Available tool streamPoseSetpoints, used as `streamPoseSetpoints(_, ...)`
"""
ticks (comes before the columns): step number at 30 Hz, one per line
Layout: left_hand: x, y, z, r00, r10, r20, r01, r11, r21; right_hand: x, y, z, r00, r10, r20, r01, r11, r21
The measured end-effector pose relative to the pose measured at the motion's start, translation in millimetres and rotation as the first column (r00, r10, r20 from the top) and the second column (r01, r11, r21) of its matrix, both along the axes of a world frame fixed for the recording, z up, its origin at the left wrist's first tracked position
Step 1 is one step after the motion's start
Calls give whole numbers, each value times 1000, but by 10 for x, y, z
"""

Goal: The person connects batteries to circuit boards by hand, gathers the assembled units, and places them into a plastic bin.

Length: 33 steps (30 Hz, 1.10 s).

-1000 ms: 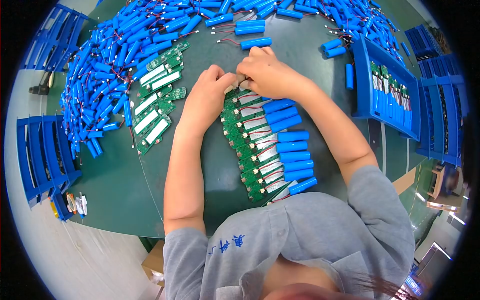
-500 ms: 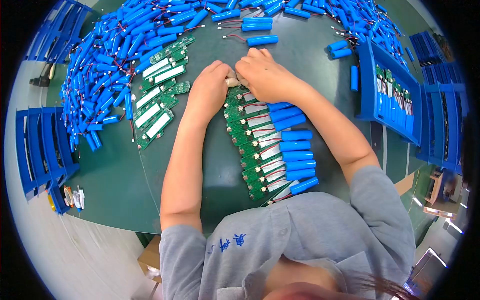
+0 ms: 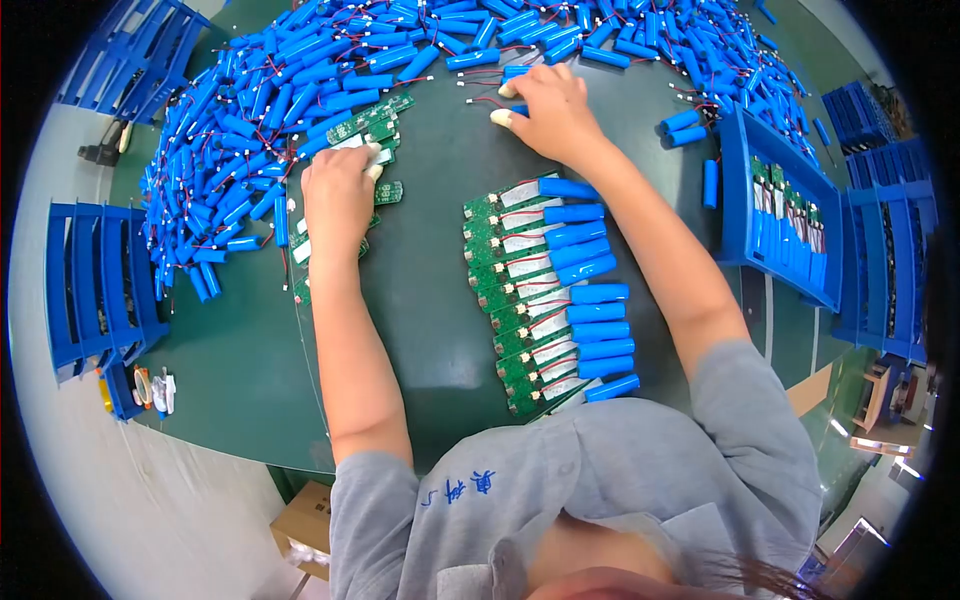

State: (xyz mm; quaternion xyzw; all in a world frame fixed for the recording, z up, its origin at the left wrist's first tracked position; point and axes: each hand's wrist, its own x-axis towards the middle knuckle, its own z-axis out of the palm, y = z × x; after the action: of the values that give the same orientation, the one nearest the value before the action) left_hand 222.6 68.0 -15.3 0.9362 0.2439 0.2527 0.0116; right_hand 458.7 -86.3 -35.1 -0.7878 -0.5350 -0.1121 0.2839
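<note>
My left hand (image 3: 340, 200) is over the loose green circuit boards (image 3: 388, 192) at the left, fingers closed at a white-backed board that they partly cover. My right hand (image 3: 552, 112) reaches to a wired blue battery (image 3: 517, 72) at the top middle, thumb and fingers bent around it; contact is hard to make out. Pale covers sit on some fingertips of both hands. Below my hands, a column of green boards (image 3: 510, 312) joined by red wires to blue batteries (image 3: 600, 312) lies on the dark green table (image 3: 420, 340).
A large heap of blue batteries (image 3: 290, 75) curves along the back and left. At the right stands a blue bin (image 3: 735, 190) holding boards with batteries. Blue racks (image 3: 90, 290) flank the table. A cardboard box (image 3: 305, 520) is below the front edge.
My hands have parted from the top of the column. The left moved left to the loose boards, the right moved up to the batteries. A wired board and battery now show at the column's top.
</note>
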Motion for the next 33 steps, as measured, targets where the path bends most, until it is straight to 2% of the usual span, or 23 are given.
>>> streamPoseSetpoints(1,12,-2,22,1000,-30,-1,30,999,21,18,78,-82,999,0,40,0,1000,9)
streamPoseSetpoints(3,151,-131,133,989,-94,113,83,992,100,72,144,-134,997,14,81,-14,1000,4)
streamPoseSetpoints(5,371,-379,196,965,-197,171,174,975,139,90,150,-111,996,42,77,-41,999,-24)
streamPoseSetpoints(6,500,-519,189,948,-264,179,241,960,140,92,112,-72,999,38,-3,-38,999,-13)
streamPoseSetpoints(8,673,-736,69,933,-353,72,351,936,40,134,-27,63,987,30,-156,-28,1000,9)
streamPoseSetpoints(9,706,-784,-24,913,-402,70,407,907,-108,195,-107,116,981,49,-189,-51,999,-9)
streamPoseSetpoints(12,680,-710,-115,877,-421,230,478,806,-348,169,-315,218,941,54,-333,-63,998,-16)
streamPoseSetpoints(13,632,-649,-93,894,-370,253,444,805,-393,179,-354,209,932,65,-357,-86,995,-42)
streamPoseSetpoints(14,570,-630,-64,927,-285,244,356,872,-337,195,-371,172,914,88,-395,-103,995,-17)
streamPoseSetpoints(16,446,-580,-91,974,-207,96,228,871,-435,233,-368,106,875,139,-464,-138,990,36)
streamPoseSetpoints(19,462,-553,-163,937,-328,122,332,724,-604,208,-346,106,818,176,-548,-192,981,29)
streamPoseSetpoints(22,507,-541,-169,930,-351,112,337,687,-644,157,-355,122,795,273,-542,-305,952,31)
streamPoseSetpoints(25,552,-620,-130,968,-76,239,247,451,-858,100,-358,127,807,322,-496,-353,935,32)
streamPoseSetpoints(29,578,-521,-205,972,-101,211,234,395,-889,-59,-335,184,829,352,-435,-365,929,56)
streamPoseSetpoints(31,578,-566,-213,968,-155,196,246,719,-649,-176,-360,261,902,316,-294,-337,941,-24)
streamPoseSetpoints(32,577,-592,-208,967,-179,179,246,840,-485,-222,-354,281,929,298,-219,-318,946,-60)
streamPoseSetpoints(33,571,-626,-169,967,-193,168,244,889,-387,-268,-328,227,935,305,-180,-318,947,-52)
